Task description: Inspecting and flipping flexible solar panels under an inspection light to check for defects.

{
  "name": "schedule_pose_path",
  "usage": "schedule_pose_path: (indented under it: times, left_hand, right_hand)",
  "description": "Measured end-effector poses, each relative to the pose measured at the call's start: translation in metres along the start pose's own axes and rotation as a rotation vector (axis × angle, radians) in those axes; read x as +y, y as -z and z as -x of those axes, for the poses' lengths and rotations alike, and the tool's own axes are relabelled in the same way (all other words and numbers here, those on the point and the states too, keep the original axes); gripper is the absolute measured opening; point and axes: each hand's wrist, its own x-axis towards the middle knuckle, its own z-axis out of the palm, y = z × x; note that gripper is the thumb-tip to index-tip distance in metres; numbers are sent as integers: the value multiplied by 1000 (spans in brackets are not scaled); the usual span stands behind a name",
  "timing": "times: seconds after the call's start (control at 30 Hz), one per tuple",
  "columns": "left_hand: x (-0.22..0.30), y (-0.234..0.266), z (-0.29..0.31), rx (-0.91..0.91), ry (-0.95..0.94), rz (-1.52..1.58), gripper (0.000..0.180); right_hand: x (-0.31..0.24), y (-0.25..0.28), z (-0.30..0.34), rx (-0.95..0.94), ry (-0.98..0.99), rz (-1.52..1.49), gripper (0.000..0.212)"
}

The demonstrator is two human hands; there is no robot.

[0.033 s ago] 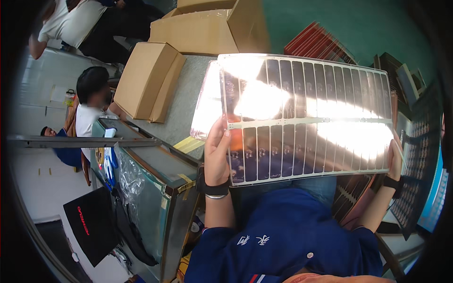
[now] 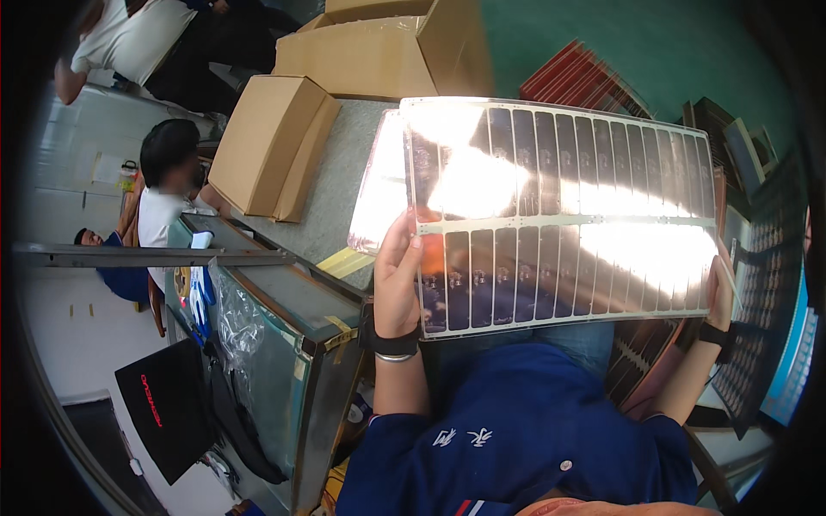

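Observation:
A large, glossy rectangular sheet point(image 2: 555, 163) with two rows of narrow panels split by pale lines is held up in front of me, with bright glare across it. My left hand point(image 2: 397, 275) grips its left edge, the thumb on the upper face and the other fingers partly hidden behind. At the opposite edge my right hand point(image 2: 721, 279) closes on the sheet, its fingers mostly out of sight. Past the left edge, another shiny sheet or stack of sheets point(image 2: 377, 193) shows on the grey work surface point(image 2: 344, 159), partly covered by the held one.
Cardboard boxes point(image 2: 267, 146) stand beyond the sheet. Red slatted racks point(image 2: 581, 82) are at the back, and a dark perforated panel point(image 2: 757, 284) is on the right. To the left are a glass-sided cabinet point(image 2: 301, 378), clear plastic film point(image 2: 239, 318) and a seated person point(image 2: 168, 185).

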Motion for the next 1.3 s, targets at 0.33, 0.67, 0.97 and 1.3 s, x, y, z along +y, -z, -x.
schedule_pose_path:
  times: [0.33,0.67,0.97,1.3]
  left_hand:
    - [-1,14,-1,37,12,82,34]
    - [-3,19,-5,94,-298,66,19]
    - [-18,18,-7,-43,-168,126,20]
    - [-17,11,-8,83,-127,135,18]
  right_hand:
    - [0,15,1,-22,31,-84,41]
    - [-39,8,-20,62,292,-48,33]
    - [-20,-35,-29,-327,189,-797,23]
    - [-22,-35,0,-285,34,-783,24]
